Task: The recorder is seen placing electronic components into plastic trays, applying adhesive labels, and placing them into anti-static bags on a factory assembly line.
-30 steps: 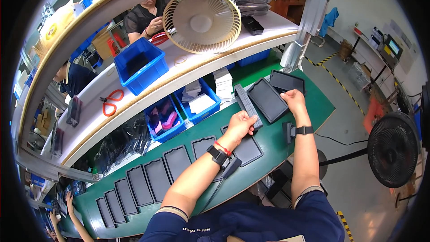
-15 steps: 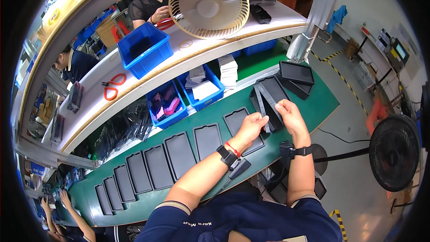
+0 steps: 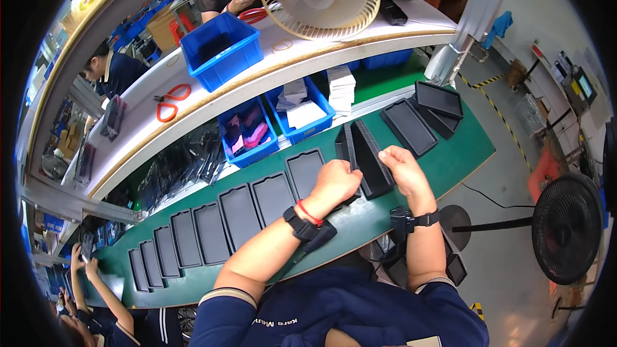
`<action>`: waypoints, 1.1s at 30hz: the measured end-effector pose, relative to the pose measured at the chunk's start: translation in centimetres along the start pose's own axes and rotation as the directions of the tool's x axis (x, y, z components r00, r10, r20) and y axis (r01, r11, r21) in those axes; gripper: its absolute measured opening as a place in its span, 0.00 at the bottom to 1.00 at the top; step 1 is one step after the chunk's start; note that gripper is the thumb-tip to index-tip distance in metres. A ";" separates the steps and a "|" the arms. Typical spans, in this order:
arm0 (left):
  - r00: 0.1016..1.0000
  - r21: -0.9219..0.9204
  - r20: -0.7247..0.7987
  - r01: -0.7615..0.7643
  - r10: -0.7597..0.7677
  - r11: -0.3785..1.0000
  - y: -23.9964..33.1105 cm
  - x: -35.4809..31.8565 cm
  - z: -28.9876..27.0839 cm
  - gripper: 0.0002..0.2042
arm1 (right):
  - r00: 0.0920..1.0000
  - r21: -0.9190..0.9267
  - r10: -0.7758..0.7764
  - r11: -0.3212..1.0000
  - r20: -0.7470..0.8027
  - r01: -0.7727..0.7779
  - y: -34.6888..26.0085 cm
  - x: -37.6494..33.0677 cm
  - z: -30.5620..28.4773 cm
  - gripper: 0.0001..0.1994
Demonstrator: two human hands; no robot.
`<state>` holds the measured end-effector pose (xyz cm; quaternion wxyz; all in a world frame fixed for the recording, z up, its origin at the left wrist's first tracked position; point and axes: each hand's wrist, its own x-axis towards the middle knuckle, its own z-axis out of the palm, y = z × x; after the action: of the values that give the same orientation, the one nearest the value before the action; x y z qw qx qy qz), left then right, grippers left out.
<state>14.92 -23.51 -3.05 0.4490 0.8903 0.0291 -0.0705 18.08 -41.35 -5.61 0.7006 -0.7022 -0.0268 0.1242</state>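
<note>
My left hand (image 3: 337, 183) is closed on the near end of a thin black tray (image 3: 346, 142), which stands tilted on its edge. Just right of it, my right hand (image 3: 405, 168) pinches the edge of a second black tray (image 3: 375, 166), also held up on its side. A narrow gap shows between the two trays at their far ends. To the left, a row of shallow black trays (image 3: 240, 211) lies flat on the green table (image 3: 347, 225). Another black tray (image 3: 409, 127) lies beyond my right hand, beside stacked black trays (image 3: 439, 99).
Behind the table are a blue bin with pink pieces (image 3: 249, 133), another with white pieces (image 3: 304, 115), and a white shelf (image 3: 276, 56) carrying a blue bin (image 3: 222, 51), red-handled cutters (image 3: 171, 103) and a fan (image 3: 320, 0). A black fan (image 3: 565, 228) stands right. Co-workers sit across and at left.
Both hands have moved left with the trays, and the two trays stand more upright. The tray behind them now lies apart in plain view. The view has shifted slightly.
</note>
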 end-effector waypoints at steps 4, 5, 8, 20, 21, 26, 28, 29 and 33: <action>0.997 0.114 0.028 0.074 -0.078 0.991 -0.3 -1.9 -2.9 0.15 | 0.998 0.130 0.028 0.991 0.056 -0.035 0.7 -0.1 3.8 0.07; 0.999 0.169 0.007 0.049 -0.050 0.984 -1.1 -2.2 -3.3 0.16 | 0.996 0.137 0.005 0.990 0.092 -0.017 1.1 0.0 4.1 0.06; 0.992 0.227 0.066 0.088 -0.106 0.970 -1.3 -3.1 -4.5 0.18 | 0.999 0.175 0.035 0.984 0.039 -0.041 1.5 0.3 3.2 0.06; 0.975 -0.746 0.169 0.033 0.141 0.665 -1.6 1.2 3.3 0.15 | 0.994 -0.059 -0.088 0.995 -0.066 0.084 0.1 -1.9 2.3 0.07; 0.975 -0.748 0.172 0.035 0.142 0.663 -1.4 1.2 3.3 0.15 | 0.985 -0.046 -0.128 0.991 -0.116 0.124 0.9 -1.6 0.8 0.07; 0.992 -0.116 -0.026 -0.128 0.125 0.985 -1.6 2.3 3.1 0.17 | 0.974 0.176 0.090 0.983 -0.206 -0.054 1.6 0.2 -6.1 0.08; 0.993 0.103 0.020 -0.119 0.117 0.988 -1.3 1.9 3.6 0.18 | 0.966 0.086 0.138 0.989 -0.219 -0.122 1.2 0.5 -6.4 0.08; 0.991 0.144 0.052 -0.126 0.119 0.982 -1.3 1.6 3.5 0.18 | 0.944 -0.087 0.116 0.985 -0.308 -0.149 0.9 0.4 -5.9 0.09; 0.982 0.159 0.116 -0.165 0.147 0.973 -2.2 0.7 2.2 0.16 | 0.953 -0.600 -0.168 0.800 -0.253 -0.019 3.4 0.6 -4.8 0.16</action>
<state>15.17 -23.92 -6.18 0.3773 0.9197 -0.0702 -0.0832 19.25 -45.92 -9.11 0.4450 -0.8951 0.0121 -0.0241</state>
